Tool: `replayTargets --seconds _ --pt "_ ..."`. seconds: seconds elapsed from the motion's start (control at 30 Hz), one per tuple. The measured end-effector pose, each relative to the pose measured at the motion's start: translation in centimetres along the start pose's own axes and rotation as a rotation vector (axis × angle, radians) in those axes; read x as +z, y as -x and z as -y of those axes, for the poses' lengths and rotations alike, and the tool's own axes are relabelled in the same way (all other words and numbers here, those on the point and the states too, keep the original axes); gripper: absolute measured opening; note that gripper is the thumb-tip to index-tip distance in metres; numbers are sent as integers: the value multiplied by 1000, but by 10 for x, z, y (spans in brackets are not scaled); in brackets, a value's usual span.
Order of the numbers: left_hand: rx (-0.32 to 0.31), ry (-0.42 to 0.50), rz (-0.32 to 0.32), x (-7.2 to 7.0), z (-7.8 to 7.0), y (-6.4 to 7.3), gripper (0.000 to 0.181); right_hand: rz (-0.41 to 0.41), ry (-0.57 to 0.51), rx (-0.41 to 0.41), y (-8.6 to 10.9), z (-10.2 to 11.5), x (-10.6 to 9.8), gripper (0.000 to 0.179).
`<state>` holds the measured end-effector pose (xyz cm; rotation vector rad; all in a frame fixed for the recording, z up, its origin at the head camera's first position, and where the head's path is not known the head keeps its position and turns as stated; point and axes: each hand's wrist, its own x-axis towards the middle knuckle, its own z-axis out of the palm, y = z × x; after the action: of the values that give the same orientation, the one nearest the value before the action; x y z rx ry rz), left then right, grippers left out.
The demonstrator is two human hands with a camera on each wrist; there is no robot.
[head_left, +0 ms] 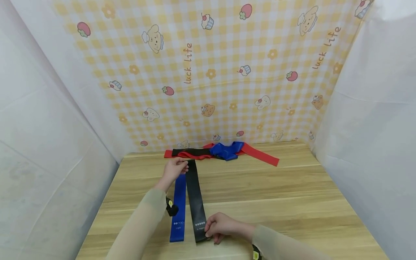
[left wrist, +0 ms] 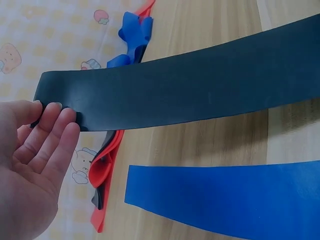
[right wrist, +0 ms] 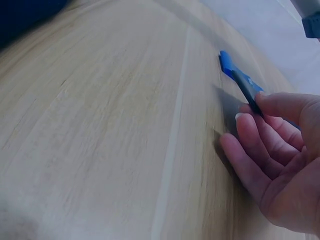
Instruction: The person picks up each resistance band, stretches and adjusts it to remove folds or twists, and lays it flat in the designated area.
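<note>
A flat black resistance band (head_left: 196, 196) stretches lengthwise between both hands, with pale dots and small print near its front end. At its far end the left hand (head_left: 174, 169) pinches the edge between thumb and fingers; the left wrist view shows the band (left wrist: 175, 92) raised over the table there. My right hand (head_left: 222, 227) pinches the front right corner, thumb on top in the right wrist view. Just left of the black band lies a blue resistance band (head_left: 179, 209), marked "Light", flat on the wood. The left wrist partly overlaps it in the head view.
At the back of the wooden table (head_left: 260, 198), against the patterned cloth (head_left: 211, 90), lies a loose pile of bands: red (head_left: 261, 155), black (head_left: 191, 152) and a crumpled blue one (head_left: 227, 150). White sheets (head_left: 367, 108) hang at both sides.
</note>
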<state>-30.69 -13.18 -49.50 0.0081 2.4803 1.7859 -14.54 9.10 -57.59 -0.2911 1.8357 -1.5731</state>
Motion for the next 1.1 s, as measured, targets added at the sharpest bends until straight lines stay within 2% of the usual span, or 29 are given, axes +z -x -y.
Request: replayTargets --seconds 0.2,0.63,1.1 --pt "-2 -23 3 1 -3 -3 23 -53 40 23 -5 6 7 8" --pt "6 -103 25 9 -5 -14 19 -81 66 48 -16 10 21 11" --pt "-26 -119 7 16 4 -15 22 -109 119 51 -20 12 26 14"
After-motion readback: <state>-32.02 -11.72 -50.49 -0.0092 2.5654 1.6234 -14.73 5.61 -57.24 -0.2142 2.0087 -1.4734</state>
